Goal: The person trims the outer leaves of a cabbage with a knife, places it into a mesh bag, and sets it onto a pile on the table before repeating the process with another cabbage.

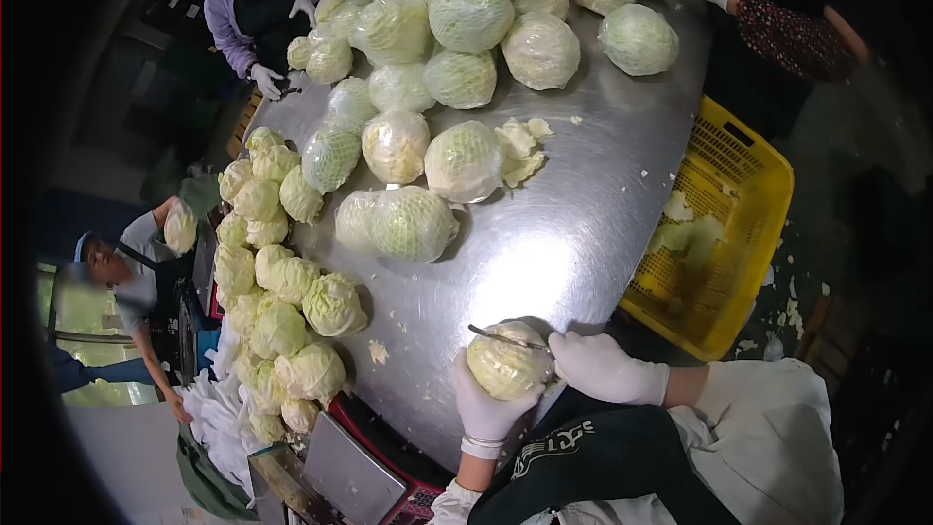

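Near the table's front edge, my left hand [489,408], in a white glove, cups a pale cabbage [505,369] from the left and below. My right hand [600,367], also gloved in white, is closed at the cabbage's right side. It grips a knife [501,336] whose thin dark blade lies across the top of the cabbage; the handle is hidden in the fist. Beyond my hands, a net-covered, film-wrapped cabbage [413,224] rests on the steel table [593,204].
Many wrapped cabbages [471,15] cover the far end, and bare ones [277,329] line the left edge. Loose leaves [522,150] lie mid-table. A yellow crate [743,277] holding trimmings stands at right, a scale [352,472] at lower left. Co-workers stand at left [146,277], far left [258,10] and right [792,34].
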Demonstrator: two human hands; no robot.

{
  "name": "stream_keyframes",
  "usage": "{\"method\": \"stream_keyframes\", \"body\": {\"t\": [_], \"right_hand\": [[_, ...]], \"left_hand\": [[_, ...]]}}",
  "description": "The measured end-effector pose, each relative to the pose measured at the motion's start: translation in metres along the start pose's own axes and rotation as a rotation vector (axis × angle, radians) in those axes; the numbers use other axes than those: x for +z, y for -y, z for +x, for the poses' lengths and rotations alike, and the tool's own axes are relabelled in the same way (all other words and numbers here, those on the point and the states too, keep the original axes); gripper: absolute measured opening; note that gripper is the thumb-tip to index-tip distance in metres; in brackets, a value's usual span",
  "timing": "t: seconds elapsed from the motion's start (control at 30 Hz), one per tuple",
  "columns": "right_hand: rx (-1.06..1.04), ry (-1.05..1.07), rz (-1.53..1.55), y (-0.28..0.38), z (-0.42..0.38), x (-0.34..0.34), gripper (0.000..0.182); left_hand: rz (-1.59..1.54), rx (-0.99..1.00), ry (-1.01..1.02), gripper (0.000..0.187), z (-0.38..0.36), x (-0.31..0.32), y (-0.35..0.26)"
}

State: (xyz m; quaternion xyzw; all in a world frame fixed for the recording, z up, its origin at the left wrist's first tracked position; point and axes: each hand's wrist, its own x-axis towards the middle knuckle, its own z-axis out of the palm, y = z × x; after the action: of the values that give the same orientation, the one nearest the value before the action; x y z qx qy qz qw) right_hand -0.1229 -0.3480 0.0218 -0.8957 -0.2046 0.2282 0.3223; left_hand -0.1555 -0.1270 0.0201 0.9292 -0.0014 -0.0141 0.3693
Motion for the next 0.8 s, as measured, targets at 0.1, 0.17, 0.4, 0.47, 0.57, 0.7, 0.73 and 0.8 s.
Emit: {"method": "stream_keyframes", "body": {"t": [0.1,0.17,0.4,0.47,0.57,0.7,0.73,0.8], "right_hand": [[-0.001,-0.049,-0.118,0.003,0.002,0.004,0.016],[-0.005,-0.072,-0.072,0.002,-0.012,0.0,0.017],[0.035,-0.056,-0.092,-0.005,0.0,-0.002,0.013],[0.079,-0.017,-0.031,-0.01,0.013,-0.002,0.015],[0.096,-0.016,0.014,-0.011,0.008,-0.005,0.014],[0.197,0.134,0.044,0.004,-0.016,-0.019,0.019],[0.193,0.137,0.049,-0.001,-0.011,-0.014,0.019],[0.157,0.055,0.111,-0.019,0.004,0.01,0.026]], "left_hand": [[-0.167,-0.111,-0.015,0.121,0.004,0.0,-0.002],[-0.033,-0.039,0.015,0.119,0.008,-0.001,0.007],[-0.093,-0.076,0.062,0.116,0.018,0.0,0.006],[-0.058,-0.11,0.064,0.115,0.03,-0.002,0.003],[-0.201,-0.185,0.101,0.114,0.039,-0.001,0.003],[-0.04,0.019,0.152,0.114,0.034,-0.002,-0.002],[0.062,0.021,0.114,0.115,0.031,0.0,-0.007],[0.123,-0.017,0.151,0.116,0.033,0.0,-0.019]]}}
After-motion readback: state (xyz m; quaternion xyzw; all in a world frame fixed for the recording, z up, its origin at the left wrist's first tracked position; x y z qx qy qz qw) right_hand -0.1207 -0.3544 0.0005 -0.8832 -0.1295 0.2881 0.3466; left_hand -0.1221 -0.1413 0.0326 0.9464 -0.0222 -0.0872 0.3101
